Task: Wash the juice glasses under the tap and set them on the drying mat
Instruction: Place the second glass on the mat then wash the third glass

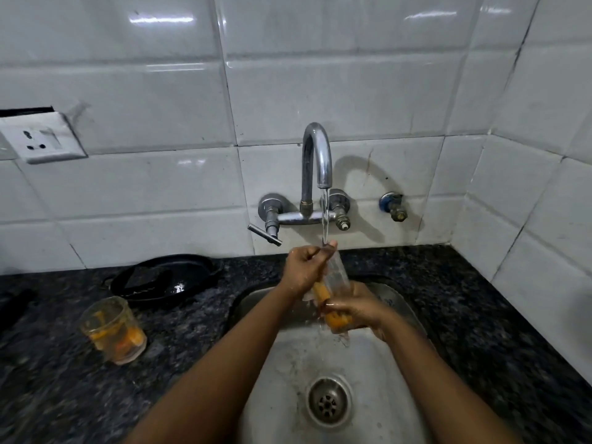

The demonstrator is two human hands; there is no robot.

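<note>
Clear glass (334, 277) tilted under tap (315, 161) stream, orange-smeared glass (113, 330) upright — countertop

A black pan (166, 277) on the counter (57, 379); a wall socket (41, 139).

Both forearms are bare, no sleeves showing; the left hand (302, 270) and right hand (358, 310) look wet.

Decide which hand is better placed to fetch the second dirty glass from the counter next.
Probably the left hand: the second glass stands on the counter left of the sink, on that hand's side. The right hand would have to cross over.
</note>
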